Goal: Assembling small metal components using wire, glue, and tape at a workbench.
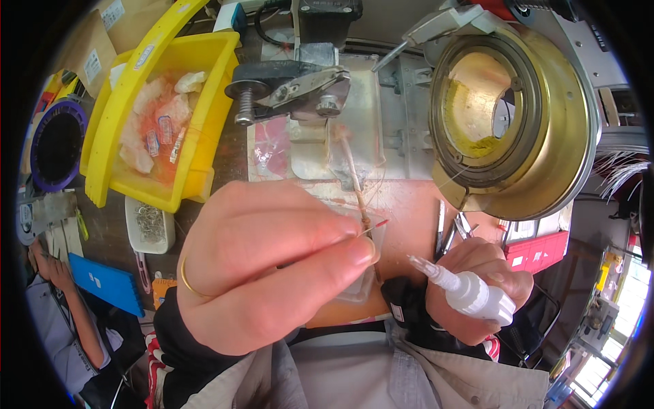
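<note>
My left hand (272, 266), with a ring on one finger, is closed in a pinch in the middle of the view. From between its thumb and fingertip sticks out a thin, wire-like piece with a red tip (383, 223). What lies inside the pinch is hidden. To the right, my right hand (480, 259) is wrapped round a small white dropper bottle (470, 294). The bottle's narrow nozzle points up and left towards the pinched piece, a little apart from it. Beyond my left fingertips, a thin brownish rod (353, 167) runs down from the sewing-type machine (300, 88).
A yellow bin (214, 129) with small bags and fine red strands stands at left, beside a white dish (153, 249) of metal pins. A large gold-coloured round housing (558, 129) fills the upper right. Tools lie near a red box (538, 252). Another person's hands (51, 266) show far left.
</note>
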`<state>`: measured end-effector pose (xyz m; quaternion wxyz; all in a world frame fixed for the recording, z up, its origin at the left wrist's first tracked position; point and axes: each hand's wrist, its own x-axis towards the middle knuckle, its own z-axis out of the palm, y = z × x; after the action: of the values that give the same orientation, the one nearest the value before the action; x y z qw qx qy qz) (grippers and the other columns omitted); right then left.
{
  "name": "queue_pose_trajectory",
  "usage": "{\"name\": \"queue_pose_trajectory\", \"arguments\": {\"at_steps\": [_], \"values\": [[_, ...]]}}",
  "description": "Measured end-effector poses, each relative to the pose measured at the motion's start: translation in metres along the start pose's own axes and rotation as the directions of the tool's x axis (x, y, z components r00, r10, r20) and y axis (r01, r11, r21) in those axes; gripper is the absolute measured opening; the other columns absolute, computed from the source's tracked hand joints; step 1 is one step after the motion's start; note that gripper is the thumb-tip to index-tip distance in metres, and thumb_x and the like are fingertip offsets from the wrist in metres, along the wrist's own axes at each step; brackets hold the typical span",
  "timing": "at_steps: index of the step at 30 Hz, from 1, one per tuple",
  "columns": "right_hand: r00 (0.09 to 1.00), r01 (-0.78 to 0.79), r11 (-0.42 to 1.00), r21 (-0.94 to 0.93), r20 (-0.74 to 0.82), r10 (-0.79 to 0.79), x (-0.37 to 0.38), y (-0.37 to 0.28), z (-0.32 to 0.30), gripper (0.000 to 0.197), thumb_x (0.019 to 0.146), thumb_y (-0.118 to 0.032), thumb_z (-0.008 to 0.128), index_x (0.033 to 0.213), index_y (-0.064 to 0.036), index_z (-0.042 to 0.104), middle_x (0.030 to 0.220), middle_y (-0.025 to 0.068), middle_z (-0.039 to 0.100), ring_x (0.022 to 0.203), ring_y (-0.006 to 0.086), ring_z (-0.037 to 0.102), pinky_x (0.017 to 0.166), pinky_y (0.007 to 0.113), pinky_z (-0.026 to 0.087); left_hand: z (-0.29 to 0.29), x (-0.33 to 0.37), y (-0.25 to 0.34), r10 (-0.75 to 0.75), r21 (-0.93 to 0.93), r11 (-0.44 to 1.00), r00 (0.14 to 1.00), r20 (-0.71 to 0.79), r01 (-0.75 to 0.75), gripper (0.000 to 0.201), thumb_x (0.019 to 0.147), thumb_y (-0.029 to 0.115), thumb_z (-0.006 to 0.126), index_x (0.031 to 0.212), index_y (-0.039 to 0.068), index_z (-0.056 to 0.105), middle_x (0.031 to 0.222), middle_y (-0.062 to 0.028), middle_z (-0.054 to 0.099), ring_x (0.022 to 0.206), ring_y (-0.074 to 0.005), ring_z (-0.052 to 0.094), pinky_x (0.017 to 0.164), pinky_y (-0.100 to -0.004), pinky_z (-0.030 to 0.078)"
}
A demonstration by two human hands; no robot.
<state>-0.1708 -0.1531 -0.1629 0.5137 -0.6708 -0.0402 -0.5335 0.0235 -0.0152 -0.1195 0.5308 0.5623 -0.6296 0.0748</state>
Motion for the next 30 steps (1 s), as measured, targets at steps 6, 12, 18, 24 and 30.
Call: {"name": "queue_pose_trajectory", "arguments": {"at_steps": [6,12,18,24,30], "values": [[1.000,0.011,1.000,-0.023,-0.016,-0.012,-0.003,0.001,0.001,0.042,0.085,-0.022,0.069,0.107,0.0059,0.047,0.074,0.0132,0.060,0.058,0.0201,0.056,0.045,0.031,0.048,0.002,0.000,-0.003,0.028,-0.019,0.999,1.000,0.000,-0.028,0.021,0.079,-0.003,0.072,0.096,0.002,0.061,0.091,-0.0123,0.060,0.067,-0.0247,0.059,0.055,-0.0309,0.049],[0.990,-0.128,0.989,-0.079,-0.062,0.124,-0.004,-0.010,0.004,0.043,0.087,-0.038,0.064,0.100,0.0009,0.051,0.068,0.0137,0.054,0.056,0.0252,0.050,0.049,0.036,0.037,0.002,-0.001,0.002,-0.029,-0.005,1.000,1.000,-0.010,0.028,0.021,0.079,-0.001,0.073,0.095,0.003,0.061,0.091,-0.0113,0.060,0.067,-0.0243,0.059,0.055,-0.0307,0.049],[0.986,-0.144,0.987,-0.072,-0.093,0.137,-0.004,-0.010,0.008,0.044,0.088,-0.038,0.065,0.100,0.0016,0.051,0.068,0.0144,0.054,0.057,0.0249,0.050,0.050,0.035,0.039,0.004,-0.001,0.004,-0.054,-0.014,0.998,0.998,-0.024,0.054,0.023,0.078,-0.003,0.074,0.096,0.004,0.061,0.091,-0.0108,0.061,0.067,-0.0243,0.059,0.056,-0.0305,0.049],[0.980,-0.166,0.985,-0.051,-0.116,0.159,-0.004,-0.011,0.010,0.045,0.089,-0.039,0.066,0.098,0.0021,0.051,0.067,0.0142,0.054,0.058,0.0244,0.050,0.052,0.035,0.040,0.005,-0.001,0.005,-0.080,-0.009,0.997,0.997,-0.022,0.080,0.024,0.077,-0.004,0.074,0.096,0.005,0.061,0.091,-0.0103,0.061,0.068,-0.0240,0.060,0.057,-0.0306,0.049],[0.982,-0.163,0.985,-0.054,-0.110,0.156,-0.005,-0.011,0.008,0.044,0.090,-0.039,0.064,0.097,0.0022,0.051,0.067,0.0145,0.054,0.058,0.0242,0.050,0.051,0.035,0.040,0.004,0.000,0.006,-0.094,-0.016,0.995,0.995,-0.028,0.094,0.024,0.077,-0.003,0.074,0.095,0.005,0.060,0.091,-0.0102,0.061,0.068,-0.0240,0.060,0.057,-0.0303,0.049]]}}
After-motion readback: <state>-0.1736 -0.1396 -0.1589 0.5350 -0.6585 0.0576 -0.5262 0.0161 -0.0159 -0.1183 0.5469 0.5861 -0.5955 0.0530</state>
